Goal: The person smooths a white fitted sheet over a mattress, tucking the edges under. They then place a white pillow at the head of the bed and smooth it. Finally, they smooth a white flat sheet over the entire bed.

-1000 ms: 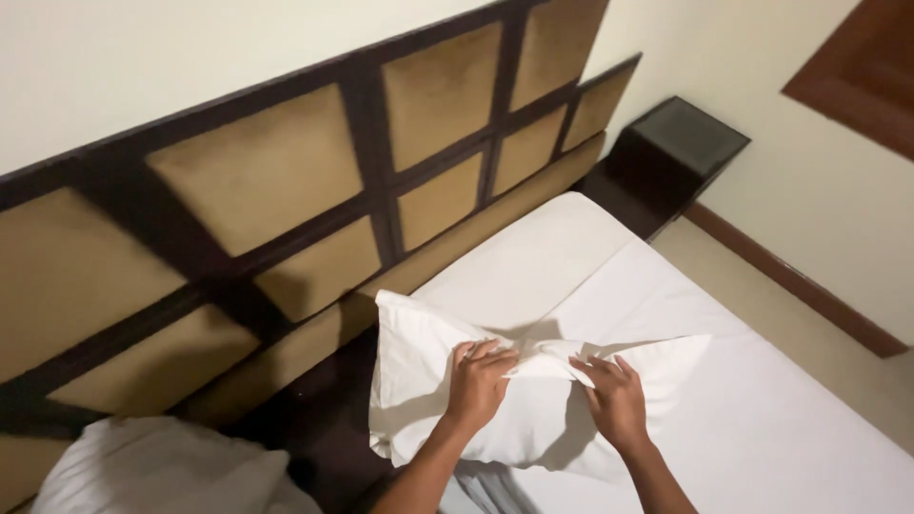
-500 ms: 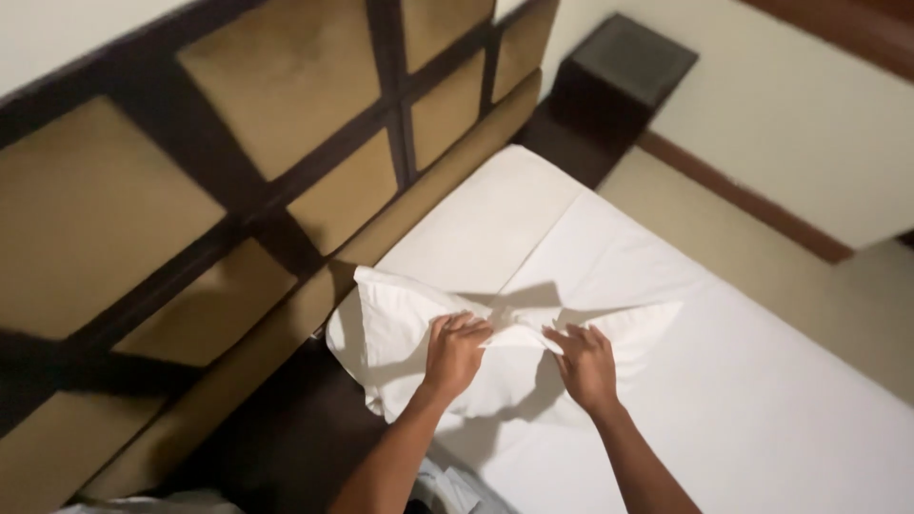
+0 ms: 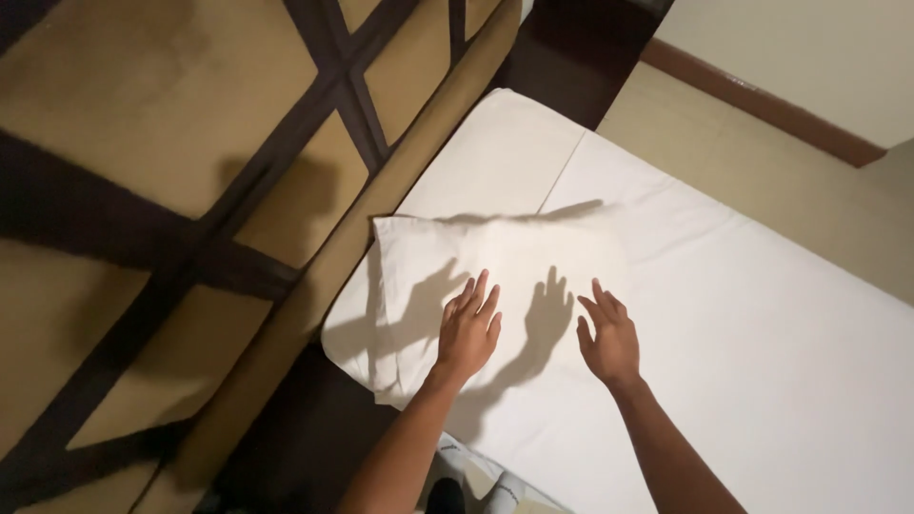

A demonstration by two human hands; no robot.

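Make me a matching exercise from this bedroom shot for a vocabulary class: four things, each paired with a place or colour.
Things:
1. pillow
2. headboard
3. left hand
4. right hand

Descriptions:
A. brown and tan panels
B. white, lying at the head of the bed
C. open, over the pillow's right part
D. open, over the pillow's middle

Pairs: 1-B, 2-A, 3-D, 4-C

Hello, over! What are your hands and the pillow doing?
Left hand open, fingers spread, over the pillow. Right hand open, at its edge. Pillow flat on the white bed, beside the headboard. Nothing in the way.
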